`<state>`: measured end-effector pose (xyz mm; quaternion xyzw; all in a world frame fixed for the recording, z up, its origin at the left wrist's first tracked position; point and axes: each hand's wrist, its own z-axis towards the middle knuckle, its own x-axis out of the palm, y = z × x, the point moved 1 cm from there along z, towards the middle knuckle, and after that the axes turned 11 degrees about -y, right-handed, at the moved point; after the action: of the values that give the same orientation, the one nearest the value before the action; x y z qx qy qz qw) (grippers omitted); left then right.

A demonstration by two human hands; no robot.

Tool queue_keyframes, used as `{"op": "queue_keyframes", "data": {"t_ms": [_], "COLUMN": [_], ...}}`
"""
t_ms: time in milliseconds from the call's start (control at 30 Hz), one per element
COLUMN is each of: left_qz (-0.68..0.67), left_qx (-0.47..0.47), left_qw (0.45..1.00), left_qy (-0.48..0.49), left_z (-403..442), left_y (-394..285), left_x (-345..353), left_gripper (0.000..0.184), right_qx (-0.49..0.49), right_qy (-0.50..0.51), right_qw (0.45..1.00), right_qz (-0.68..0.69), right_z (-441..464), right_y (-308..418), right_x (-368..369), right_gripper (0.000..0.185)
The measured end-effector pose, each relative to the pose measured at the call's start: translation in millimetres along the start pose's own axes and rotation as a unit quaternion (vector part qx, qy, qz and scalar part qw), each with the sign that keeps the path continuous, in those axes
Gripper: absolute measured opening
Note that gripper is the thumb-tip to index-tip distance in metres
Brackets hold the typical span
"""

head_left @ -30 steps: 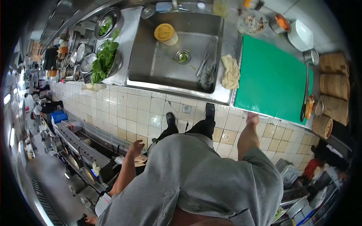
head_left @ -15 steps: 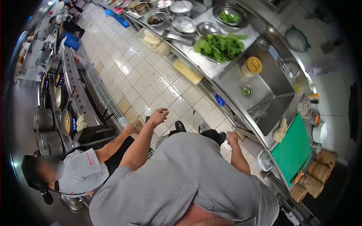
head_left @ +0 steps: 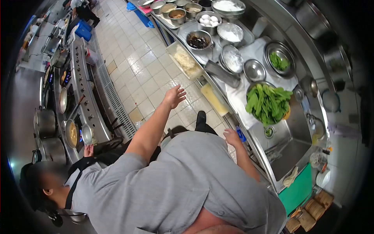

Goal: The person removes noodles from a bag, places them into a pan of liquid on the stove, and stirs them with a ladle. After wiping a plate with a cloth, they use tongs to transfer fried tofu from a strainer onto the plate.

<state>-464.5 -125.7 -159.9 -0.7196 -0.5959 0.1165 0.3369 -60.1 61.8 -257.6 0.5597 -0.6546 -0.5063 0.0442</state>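
Observation:
My left hand (head_left: 175, 96) is held out over the tiled floor with its fingers spread, touching nothing. Low beside the counter hangs my right hand (head_left: 232, 137), its fingers loosely apart and nothing visible in it. Closest to the right hand are the counter's front edge and a blue object (head_left: 240, 135) below it. Above that edge, a bowl of leafy greens (head_left: 269, 103) stands by the sink (head_left: 298, 154). A tub of pale shredded food (head_left: 184, 60) sits at the counter's front, nearest my left hand.
A co-worker's hand (head_left: 89, 150) is at a small metal pan (head_left: 87, 134) by the stove (head_left: 83, 84) on the left. A frying pan (head_left: 71, 133) with yellow food sits over a flame. Bowls of eggs (head_left: 209, 20) and dark sauce (head_left: 198, 40) line the counter.
I have moved forward along the aisle, and the counter with its bowls has come nearer. My left hand has swung forward, fingers spreading. The co-worker's hand has moved to the small pan.

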Motion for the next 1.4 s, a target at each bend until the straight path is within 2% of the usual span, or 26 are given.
{"op": "queue_keyframes", "data": {"t_ms": [33,167,233,267,300,333,367,400,433,500,533,567,633,667,700,767,800,933,1000,1033,1100,1133,1233,1267,1333,1400], "left_qz": [-0.002,0.014,0.044,0.122,0.202,0.211,0.350,0.471,0.475,0.523,0.562,0.567,0.572,0.528,0.534,0.451,0.444,0.421,0.191,0.194,0.382,0.392,0.447,0.444,0.438,0.433], "left_qx": [0.001,0.015,0.024,0.063,0.102,0.096,0.218,0.333,0.328,0.368,0.393,0.389,0.381,0.452,0.445,0.180,0.138,0.043,0.144,0.140,0.371,0.222,0.235,0.287,0.264,0.242], "left_qw": [1.000,1.000,0.999,0.990,0.972,0.971,0.910,0.815,0.816,0.769,0.727,0.724,0.726,0.719,0.719,0.868,0.875,0.902,0.969,0.969,0.837,0.871,0.843,0.826,0.838,0.849], "left_qy": [-0.001,0.001,0.004,-0.031,-0.062,-0.051,-0.051,-0.048,-0.036,0.013,0.032,0.043,-0.011,0.003,0.012,0.106,0.133,0.083,0.064,0.068,0.127,0.195,0.185,0.195,0.190,0.180], "left_z": [10,59,97,115,133,166,207,235,242,239,288,280,251,260,264,262,257,256,278,274,255,281,282,314,318,315], "left_y": [-19,-84,-122,-144,-164,-178,-187,-194,-204,-223,-205,-217,-219,-207,-203,-202,-205,-207,-205,-216,-258,-247,-249,-224,-216,-212], "left_x": [2,12,22,29,37,36,31,31,39,54,43,51,56,50,47,47,43,33,25,32,57,52,59,48,47,40], "left_gripper": [0.073,0.071,0.070,0.066,0.063,0.063,0.061,0.059,0.059,0.046,0.043,0.043,0.036,0.034,0.034,0.028,0.022,0.021,0.024,0.024,0.027,0.029,0.028,0.023,0.023,0.023], "right_qx": [-0.095,-0.115,-0.032,-0.025,-0.092,-0.156,-0.145,-0.144,-0.146,-0.091,-0.049,-0.039,0.127,0.187,0.198,0.297,0.303,0.324,0.319,0.322,0.277,0.280,0.308,0.303,0.298,0.305], "right_qy": [0.007,0.070,0.130,0.122,0.096,0.069,0.059,0.030,0.002,-0.025,-0.050,-0.056,-0.061,-0.048,-0.050,-0.171,-0.214,-0.214,-0.245,-0.248,-0.305,-0.307,-0.273,-0.274,-0.275,-0.273], "right_qw": [0.994,0.991,0.985,0.986,0.988,0.984,0.987,0.986,0.983,0.987,0.986,0.986,0.965,0.952,0.948,0.829,0.813,0.815,0.773,0.770,0.765,0.763,0.757,0.742,0.727,0.743], "right_qz": [-0.052,0.001,0.107,0.110,0.077,0.042,0.044,0.079,0.113,0.131,0.150,0.154,0.219,0.239,0.243,0.441,0.450,0.429,0.492,0.492,0.495,0.496,0.508,0.532,0.554,0.530], "right_z": [35,85,108,124,137,150,166,183,199,224,236,246,259,290,301,305,307,303,309,310,316,319,323,323,321,316], "right_y": [12,182,244,262,279,293,300,302,305,315,324,347,378,352,345,351,354,364,352,352,359,356,346,350,353,356], "right_x": [13,23,35,43,50,59,70,85,98,121,129,127,123,143,157,169,171,167,176,178,181,182,187,187,185,181], "right_gripper": [0.039,0.040,0.041,0.041,0.044,0.048,0.048,0.051,0.055,0.058,0.061,0.061,0.062,0.059,0.059,0.056,0.054,0.045,0.035,0.035,0.025,0.025,0.019,0.017,0.015,0.018]}}
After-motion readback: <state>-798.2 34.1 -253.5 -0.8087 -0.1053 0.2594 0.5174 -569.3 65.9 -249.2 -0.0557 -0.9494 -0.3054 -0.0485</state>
